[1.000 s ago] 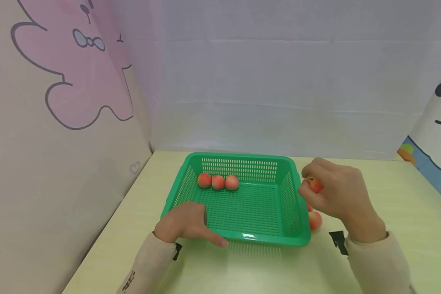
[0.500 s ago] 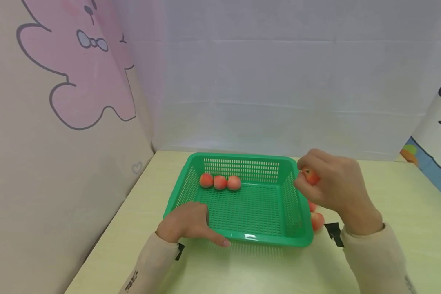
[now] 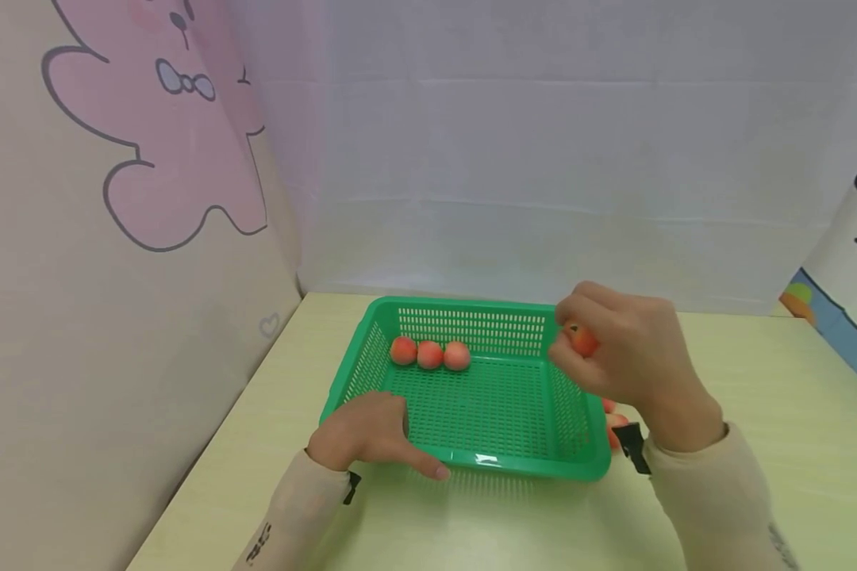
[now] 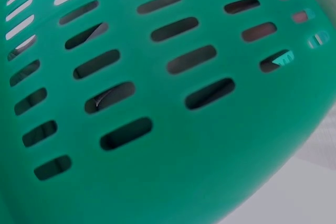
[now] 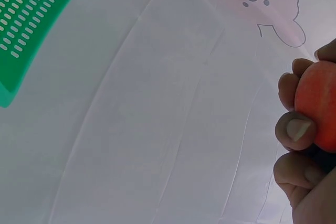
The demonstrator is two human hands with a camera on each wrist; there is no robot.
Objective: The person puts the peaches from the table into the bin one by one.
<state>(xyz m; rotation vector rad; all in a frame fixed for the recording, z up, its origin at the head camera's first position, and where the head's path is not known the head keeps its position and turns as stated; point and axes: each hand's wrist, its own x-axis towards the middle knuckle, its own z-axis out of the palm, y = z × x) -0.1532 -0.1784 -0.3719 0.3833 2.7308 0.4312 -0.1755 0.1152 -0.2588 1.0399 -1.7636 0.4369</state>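
Note:
My right hand [image 3: 628, 349] holds a red-and-yellow peach [image 3: 584, 339] between thumb and fingers, up above the right side of the green plastic basket [image 3: 496, 460]. In the right wrist view the curled fingers wrap the peach [image 5: 319, 106]. My left hand [image 3: 364, 428] grips the basket's front-left corner, its thumb lying along the outside of the front rim. Skin shows through slots of the basket wall [image 4: 173, 129] in the left wrist view. Inside, three peaches [image 3: 430, 355] sit in a row near the back-left.
More peaches [image 3: 616, 428] lie on the table just outside the basket's right wall, partly hidden by the rim and my right wrist. The pale wooden table [image 3: 514, 531] meets a white sheet [image 3: 471, 159] behind and a bear-printed sheet [image 3: 178, 174] at the left.
My right hand has risen and moved left with the peach, from beside the basket's right rim to over it. The left hand keeps its hold; the view has shifted slightly.

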